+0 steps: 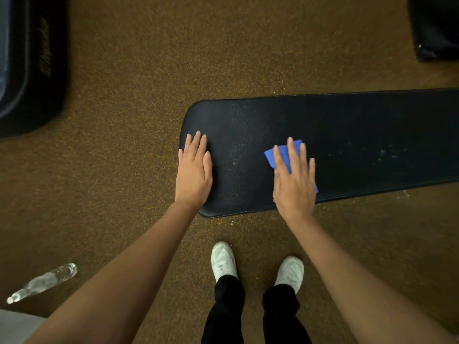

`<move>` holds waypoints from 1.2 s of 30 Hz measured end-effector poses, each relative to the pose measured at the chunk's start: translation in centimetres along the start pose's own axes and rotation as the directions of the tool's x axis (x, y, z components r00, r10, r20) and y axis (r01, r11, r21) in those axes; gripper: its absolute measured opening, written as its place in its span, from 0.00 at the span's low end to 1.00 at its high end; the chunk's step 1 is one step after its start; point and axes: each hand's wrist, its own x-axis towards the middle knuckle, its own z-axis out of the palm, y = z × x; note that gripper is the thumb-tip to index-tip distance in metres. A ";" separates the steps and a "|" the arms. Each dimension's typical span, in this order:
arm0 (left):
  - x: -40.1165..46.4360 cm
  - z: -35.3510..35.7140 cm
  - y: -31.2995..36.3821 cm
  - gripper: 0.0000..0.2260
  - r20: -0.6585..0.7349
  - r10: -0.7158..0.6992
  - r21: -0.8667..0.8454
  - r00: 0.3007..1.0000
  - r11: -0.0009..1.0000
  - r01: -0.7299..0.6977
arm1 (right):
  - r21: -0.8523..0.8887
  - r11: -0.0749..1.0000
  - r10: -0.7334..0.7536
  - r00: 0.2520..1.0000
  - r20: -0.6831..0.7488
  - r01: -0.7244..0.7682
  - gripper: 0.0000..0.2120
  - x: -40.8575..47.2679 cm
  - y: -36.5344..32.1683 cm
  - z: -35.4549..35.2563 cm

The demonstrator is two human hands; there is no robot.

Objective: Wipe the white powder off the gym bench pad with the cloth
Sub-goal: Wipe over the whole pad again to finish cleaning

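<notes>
Right hand [294, 180] flat on cloth [280, 153], left hand [193, 170] beside — both on pad [360, 125]

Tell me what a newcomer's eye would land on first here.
First the blue cloth, bright against the black bench pad, pressed flat under the right hand near the pad's front edge. Next the left hand, resting flat on the pad's rounded end. Then faint white powder specks to the right of the cloth.
</notes>
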 end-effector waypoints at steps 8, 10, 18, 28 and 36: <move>-0.1 0.2 -0.1 0.23 0.029 0.045 -0.007 0.999 0.999 -0.045 | -0.034 0.988 -0.154 0.988 -0.009 0.153 0.29 -3.8 -6.9 2.7; -0.2 0.2 -0.1 0.23 0.037 0.053 -0.012 0.998 0.999 -0.053 | -0.053 0.969 -0.240 0.971 0.016 0.240 0.30 -3.9 -6.1 2.6; -1.0 0.7 -0.4 0.23 0.055 0.050 -0.004 0.997 0.999 -0.050 | -0.073 0.997 0.021 1.000 0.001 -0.020 0.27 -3.6 2.5 -0.2; -0.8 0.4 -0.8 0.27 0.057 0.067 0.055 0.996 0.996 -0.071 | -0.088 0.889 -0.442 0.892 0.092 0.450 0.28 -2.8 -2.3 1.8; -1.0 0.6 -0.7 0.27 0.080 0.062 0.054 0.995 0.996 -0.066 | -0.006 0.989 -0.146 0.989 0.021 0.147 0.22 3.5 -1.1 0.2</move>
